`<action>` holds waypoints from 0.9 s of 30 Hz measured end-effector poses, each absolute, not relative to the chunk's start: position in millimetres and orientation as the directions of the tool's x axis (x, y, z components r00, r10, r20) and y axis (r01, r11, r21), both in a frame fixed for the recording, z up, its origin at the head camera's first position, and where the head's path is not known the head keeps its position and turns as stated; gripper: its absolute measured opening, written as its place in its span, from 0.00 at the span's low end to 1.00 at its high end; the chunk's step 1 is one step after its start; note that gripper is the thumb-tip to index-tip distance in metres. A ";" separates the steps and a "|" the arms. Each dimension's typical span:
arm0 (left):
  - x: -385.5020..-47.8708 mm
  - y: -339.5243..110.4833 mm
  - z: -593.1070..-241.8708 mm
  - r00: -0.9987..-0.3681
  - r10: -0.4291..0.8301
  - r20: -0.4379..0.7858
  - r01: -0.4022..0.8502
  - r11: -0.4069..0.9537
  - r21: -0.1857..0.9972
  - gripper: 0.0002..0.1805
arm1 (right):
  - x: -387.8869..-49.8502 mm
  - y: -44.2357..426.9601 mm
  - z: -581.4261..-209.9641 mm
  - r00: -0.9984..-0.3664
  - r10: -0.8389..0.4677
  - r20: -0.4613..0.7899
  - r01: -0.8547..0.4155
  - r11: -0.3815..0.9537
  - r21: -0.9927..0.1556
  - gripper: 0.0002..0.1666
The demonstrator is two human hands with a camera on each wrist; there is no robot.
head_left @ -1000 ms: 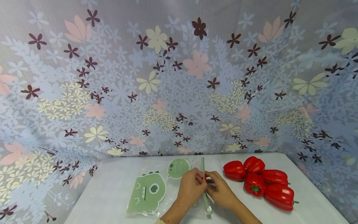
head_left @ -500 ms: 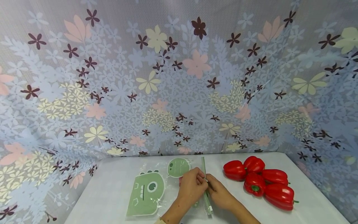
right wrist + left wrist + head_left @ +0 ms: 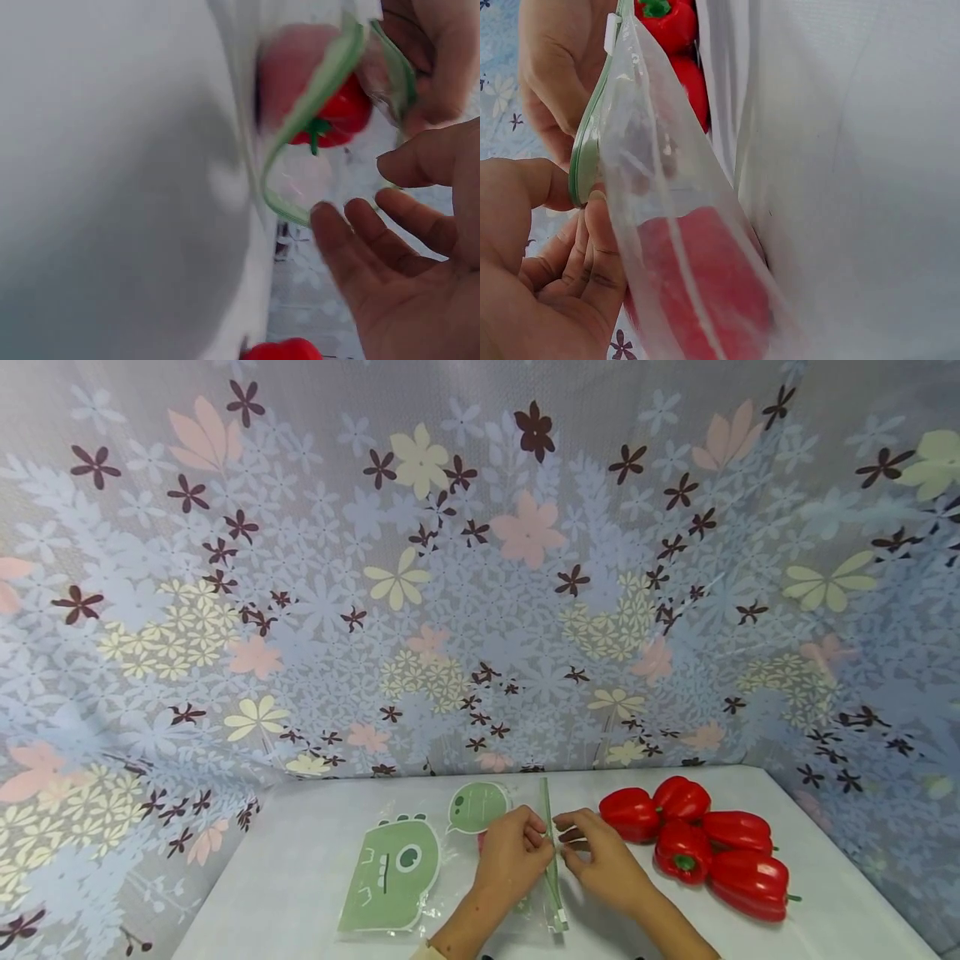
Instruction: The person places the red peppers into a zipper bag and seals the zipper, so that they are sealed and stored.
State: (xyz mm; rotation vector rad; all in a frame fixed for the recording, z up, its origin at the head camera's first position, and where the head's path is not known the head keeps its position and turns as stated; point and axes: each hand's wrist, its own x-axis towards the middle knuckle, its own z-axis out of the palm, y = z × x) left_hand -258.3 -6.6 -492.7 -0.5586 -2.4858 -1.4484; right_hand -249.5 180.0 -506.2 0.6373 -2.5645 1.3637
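Observation:
A clear zip bag [image 3: 390, 881] with green dinosaur prints lies on the table, its green-edged mouth on the right. The left hand [image 3: 513, 852] pinches the bag's rim between thumb and fingers; in the left wrist view the left hand [image 3: 555, 255] holds the green edge [image 3: 585, 146]. A red pepper [image 3: 705, 285] shows through the plastic, and in the right wrist view this pepper [image 3: 345, 112] has its green stem toward the mouth. Just right of the opening is the right hand [image 3: 603, 864], fingers spread and holding nothing; the right wrist view shows the right hand [image 3: 412, 240] beside the rim.
Several red peppers [image 3: 738, 877] lie grouped on the white table [image 3: 247, 868], right of the right hand. A flowered cloth [image 3: 480, 610] stands behind and at the sides of the table.
The red pepper at the bag's mouth has gone into the bag. My right hand has drawn back slightly to the right and its fingers have spread. The left hand keeps its hold on the rim.

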 end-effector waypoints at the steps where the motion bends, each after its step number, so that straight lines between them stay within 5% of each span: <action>1: -258.6 -6.3 -492.5 -0.906 0.217 0.364 0.424 0.446 0.788 0.08 | -248.8 182.1 -503.7 -0.894 -0.279 0.351 -0.447 0.507 -0.737 0.23; 17: -256.7 -6.5 -491.0 -0.914 0.201 0.351 0.404 0.412 0.817 0.08 | -237.3 213.6 -482.7 -0.865 -0.060 0.499 -0.351 0.782 -0.515 0.18; 27: -255.0 -8.0 -486.2 -0.917 0.188 0.351 0.398 0.427 0.812 0.07 | -245.0 236.7 -486.7 -0.808 -0.039 0.588 -0.333 0.854 -0.400 0.30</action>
